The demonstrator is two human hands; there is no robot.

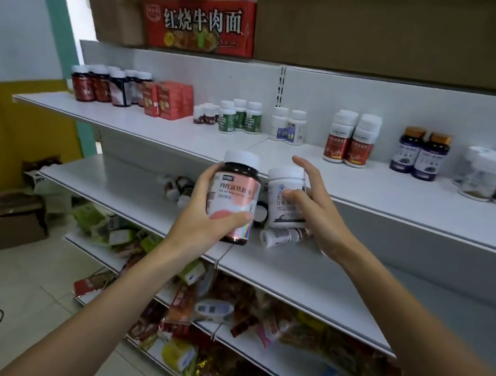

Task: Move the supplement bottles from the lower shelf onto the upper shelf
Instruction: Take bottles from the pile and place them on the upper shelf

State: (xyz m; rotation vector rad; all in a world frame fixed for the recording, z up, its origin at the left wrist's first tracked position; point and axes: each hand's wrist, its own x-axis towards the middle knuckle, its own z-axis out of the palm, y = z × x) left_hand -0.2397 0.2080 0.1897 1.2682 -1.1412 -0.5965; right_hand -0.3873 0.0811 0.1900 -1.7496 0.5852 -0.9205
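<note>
My left hand grips a dark bottle with a pink label and white cap, held upright in front of the shelves. My right hand holds a white bottle with a blue-grey label just right of it, index finger raised. Both bottles hover between the lower shelf and the upper shelf. On the lower shelf a small white bottle lies on its side under my right hand, and several small bottles lie behind my left hand. Rows of bottles stand on the upper shelf.
Red cartons and dark red bottles stand at the upper shelf's left end. A red noodle box and brown cartons sit on top. Snack packets crowd the bottom shelves. Cardboard boxes and a black cable lie on the floor at left.
</note>
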